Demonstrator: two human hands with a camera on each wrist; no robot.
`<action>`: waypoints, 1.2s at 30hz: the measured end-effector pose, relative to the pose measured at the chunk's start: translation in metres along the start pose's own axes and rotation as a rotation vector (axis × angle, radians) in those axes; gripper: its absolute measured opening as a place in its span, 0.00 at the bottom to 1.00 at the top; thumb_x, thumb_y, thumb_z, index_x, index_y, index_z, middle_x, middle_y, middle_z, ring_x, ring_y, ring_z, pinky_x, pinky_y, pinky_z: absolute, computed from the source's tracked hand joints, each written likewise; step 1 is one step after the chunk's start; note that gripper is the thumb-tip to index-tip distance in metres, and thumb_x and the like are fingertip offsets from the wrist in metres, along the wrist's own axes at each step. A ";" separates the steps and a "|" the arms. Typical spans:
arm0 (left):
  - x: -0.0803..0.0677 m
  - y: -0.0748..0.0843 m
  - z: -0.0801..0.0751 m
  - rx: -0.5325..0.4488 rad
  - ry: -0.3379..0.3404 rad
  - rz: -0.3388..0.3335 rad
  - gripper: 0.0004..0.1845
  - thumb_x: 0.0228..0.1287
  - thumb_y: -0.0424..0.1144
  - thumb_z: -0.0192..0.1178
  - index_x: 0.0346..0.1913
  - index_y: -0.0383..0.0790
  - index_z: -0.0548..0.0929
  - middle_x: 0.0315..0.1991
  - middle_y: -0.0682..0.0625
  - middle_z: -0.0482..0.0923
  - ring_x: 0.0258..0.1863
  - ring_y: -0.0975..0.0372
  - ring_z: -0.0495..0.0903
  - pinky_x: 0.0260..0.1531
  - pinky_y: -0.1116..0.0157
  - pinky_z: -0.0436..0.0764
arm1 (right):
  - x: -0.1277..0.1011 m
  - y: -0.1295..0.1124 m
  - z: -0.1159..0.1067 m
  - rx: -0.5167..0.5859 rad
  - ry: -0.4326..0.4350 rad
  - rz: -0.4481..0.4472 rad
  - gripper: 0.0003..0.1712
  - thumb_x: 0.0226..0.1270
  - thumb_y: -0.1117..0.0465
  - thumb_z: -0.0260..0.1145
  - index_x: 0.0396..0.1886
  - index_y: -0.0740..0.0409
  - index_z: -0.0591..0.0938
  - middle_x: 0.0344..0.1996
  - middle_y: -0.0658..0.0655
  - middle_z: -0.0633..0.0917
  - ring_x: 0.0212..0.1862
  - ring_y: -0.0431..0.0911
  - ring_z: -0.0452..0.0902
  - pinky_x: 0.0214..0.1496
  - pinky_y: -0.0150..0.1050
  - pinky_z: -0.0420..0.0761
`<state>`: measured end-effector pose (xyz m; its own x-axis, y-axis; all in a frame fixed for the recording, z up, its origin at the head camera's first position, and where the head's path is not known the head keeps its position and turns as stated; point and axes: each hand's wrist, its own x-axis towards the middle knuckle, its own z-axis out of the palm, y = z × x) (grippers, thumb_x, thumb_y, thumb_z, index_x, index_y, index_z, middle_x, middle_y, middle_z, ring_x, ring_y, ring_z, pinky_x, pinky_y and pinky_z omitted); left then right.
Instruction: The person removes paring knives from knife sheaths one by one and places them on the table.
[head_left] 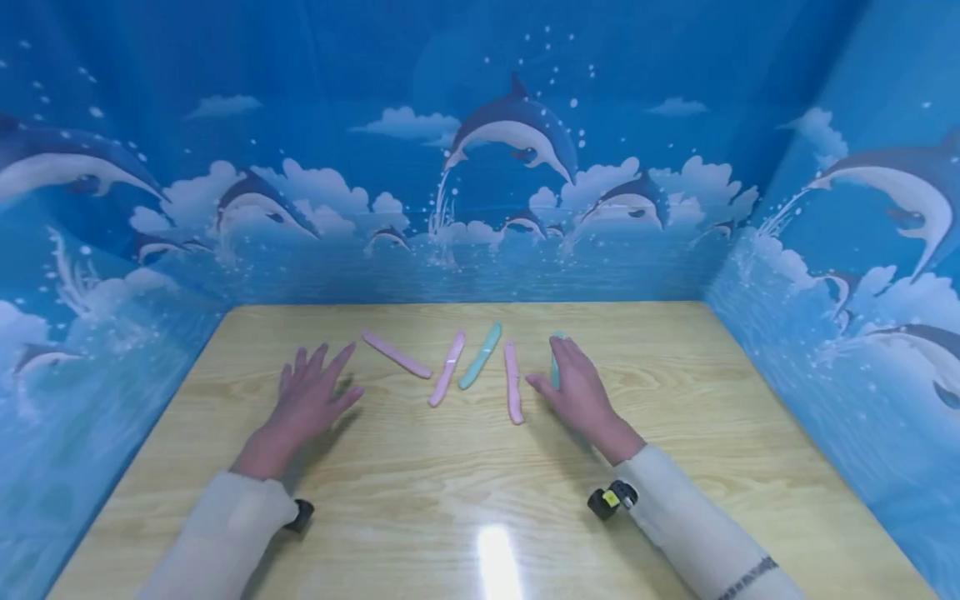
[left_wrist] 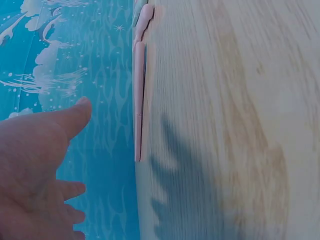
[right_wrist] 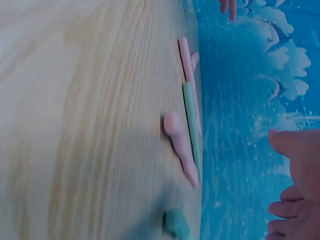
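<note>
The right hand [head_left: 581, 392] lies flat with its fingers straight and spread, over the green stick [head_left: 556, 367] at the right end of the row. It does not grip the stick yet. To pick the stick up well, I think the fingers should curl round its middle and lift slowly, so the pink stick [head_left: 513, 383] just left of it does not get bumped.

The left hand [head_left: 309, 396] is open too, fingers spread, holding nothing. It is well to the left of the green stick, on or just over the wooden surface [head_left: 465, 492] (I cannot tell which).

The green stick is thin and smooth, with a rounded end. Most of it hides under the hand. Left of it lie more sticks: pink, a teal stick [head_left: 481, 356], then two more pink ones.
</note>
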<state>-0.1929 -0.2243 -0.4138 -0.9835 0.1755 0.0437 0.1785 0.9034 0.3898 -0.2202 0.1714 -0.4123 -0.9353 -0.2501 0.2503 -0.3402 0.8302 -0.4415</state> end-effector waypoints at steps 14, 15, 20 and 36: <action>0.015 0.005 0.014 -0.094 -0.020 0.179 0.36 0.70 0.42 0.59 0.75 0.37 0.55 0.71 0.27 0.54 0.69 0.34 0.54 0.65 0.36 0.57 | 0.008 -0.044 0.023 0.140 -0.002 -0.002 0.38 0.65 0.48 0.68 0.67 0.66 0.69 0.64 0.65 0.74 0.66 0.58 0.68 0.68 0.51 0.70; 0.015 0.006 0.015 -0.093 -0.016 0.191 0.36 0.70 0.42 0.59 0.75 0.37 0.55 0.70 0.27 0.55 0.69 0.35 0.55 0.66 0.36 0.58 | 0.009 -0.046 0.024 0.140 -0.006 -0.005 0.38 0.65 0.49 0.68 0.67 0.66 0.70 0.63 0.65 0.75 0.66 0.58 0.69 0.67 0.51 0.70; 0.016 0.008 0.015 -0.079 0.008 0.189 0.37 0.69 0.43 0.60 0.74 0.38 0.56 0.70 0.31 0.59 0.69 0.38 0.58 0.66 0.38 0.59 | 0.015 -0.059 0.027 0.158 -0.057 -0.021 0.36 0.65 0.49 0.68 0.66 0.64 0.71 0.61 0.63 0.77 0.64 0.57 0.71 0.66 0.51 0.72; 0.028 0.005 0.006 -0.080 -0.024 0.177 0.36 0.66 0.41 0.63 0.73 0.37 0.60 0.69 0.31 0.61 0.69 0.36 0.56 0.66 0.38 0.59 | 0.029 -0.090 0.050 0.250 -0.092 -0.107 0.32 0.63 0.53 0.70 0.62 0.65 0.74 0.56 0.63 0.81 0.54 0.55 0.79 0.56 0.46 0.81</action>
<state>-0.2194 -0.2130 -0.4162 -0.9357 0.3391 0.0970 0.3451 0.8235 0.4502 -0.2219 0.0642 -0.4086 -0.8937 -0.3837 0.2326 -0.4404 0.6508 -0.6184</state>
